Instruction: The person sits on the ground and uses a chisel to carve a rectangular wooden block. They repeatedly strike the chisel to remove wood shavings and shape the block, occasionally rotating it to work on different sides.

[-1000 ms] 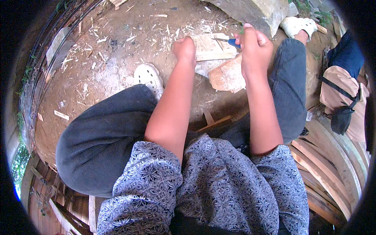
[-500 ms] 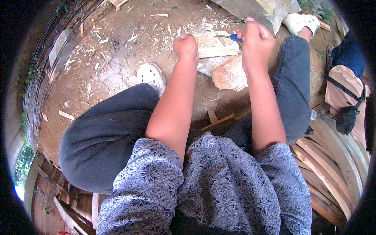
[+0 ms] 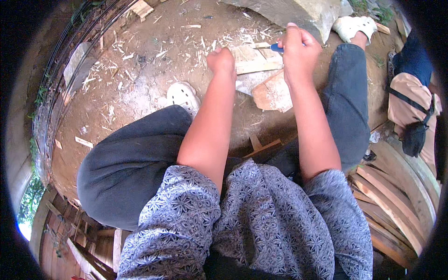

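My left hand is closed at the left end of a pale split wood block; what its fingers hold is hidden. In my right hand, the fingers are wrapped round the blue handle of a tool, thumb up. The handle points left across the top of the pale block; the tool's kind is not plain. Under the pale block shows a grey stone. Nearer to me lies a thicker orange-brown wood chunk, just left of my right forearm.
Wood chips litter the dirt floor. A large rock stands beyond my hands. My white clogs are on either side. At the right are another person's tan clothing and stacked planks. Dark cables run along the left.
My right hand has shifted slightly left with the blue-handled tool, and its thin metal shaft no longer shows clearly. My left hand stays at the block's end. The whole view has shifted a little.
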The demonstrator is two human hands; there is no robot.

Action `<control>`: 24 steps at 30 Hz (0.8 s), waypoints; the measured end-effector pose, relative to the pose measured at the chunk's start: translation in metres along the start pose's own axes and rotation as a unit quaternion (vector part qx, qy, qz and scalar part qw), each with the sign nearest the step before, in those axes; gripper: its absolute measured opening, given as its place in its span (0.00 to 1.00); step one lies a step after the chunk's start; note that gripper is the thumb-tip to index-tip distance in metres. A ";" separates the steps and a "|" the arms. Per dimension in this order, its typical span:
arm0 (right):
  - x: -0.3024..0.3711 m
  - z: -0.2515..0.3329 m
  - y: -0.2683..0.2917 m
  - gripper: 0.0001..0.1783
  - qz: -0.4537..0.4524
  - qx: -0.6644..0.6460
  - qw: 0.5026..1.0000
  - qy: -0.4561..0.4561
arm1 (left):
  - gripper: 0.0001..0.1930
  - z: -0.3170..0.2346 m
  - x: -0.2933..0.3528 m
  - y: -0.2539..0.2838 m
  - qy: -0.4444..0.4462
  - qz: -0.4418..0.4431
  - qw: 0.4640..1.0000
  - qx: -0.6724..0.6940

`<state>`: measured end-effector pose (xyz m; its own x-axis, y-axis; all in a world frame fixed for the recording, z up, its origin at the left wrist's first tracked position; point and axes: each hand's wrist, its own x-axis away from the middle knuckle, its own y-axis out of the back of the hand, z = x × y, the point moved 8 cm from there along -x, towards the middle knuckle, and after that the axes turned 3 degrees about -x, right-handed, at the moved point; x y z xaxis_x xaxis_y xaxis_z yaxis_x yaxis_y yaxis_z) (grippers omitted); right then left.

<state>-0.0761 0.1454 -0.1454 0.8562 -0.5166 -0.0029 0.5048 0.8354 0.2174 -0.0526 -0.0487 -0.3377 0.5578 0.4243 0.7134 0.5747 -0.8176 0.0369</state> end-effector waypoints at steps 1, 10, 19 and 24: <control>0.002 -0.006 -0.001 0.24 0.014 -0.010 0.999 -0.033 | 0.09 0.011 -0.005 0.004 -0.009 -0.022 1.000 0.004; 0.028 -0.003 0.014 0.20 -0.010 0.000 1.000 0.028 | 0.06 0.011 0.002 0.001 0.031 0.051 0.998 0.005; 0.030 0.016 0.010 0.18 0.048 0.019 0.998 -0.028 | 0.10 0.006 0.004 -0.003 0.032 0.058 0.996 0.056; 0.031 -0.012 0.002 0.20 0.036 0.010 0.999 0.004 | 0.07 0.015 -0.011 0.004 0.004 0.035 0.999 0.025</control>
<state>-0.0470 0.1333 -0.1564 0.8914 -0.4531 0.0056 0.4391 0.8668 0.2365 -0.0472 -0.0508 -0.3563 0.5936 0.3630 0.7183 0.5637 -0.8245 -0.0491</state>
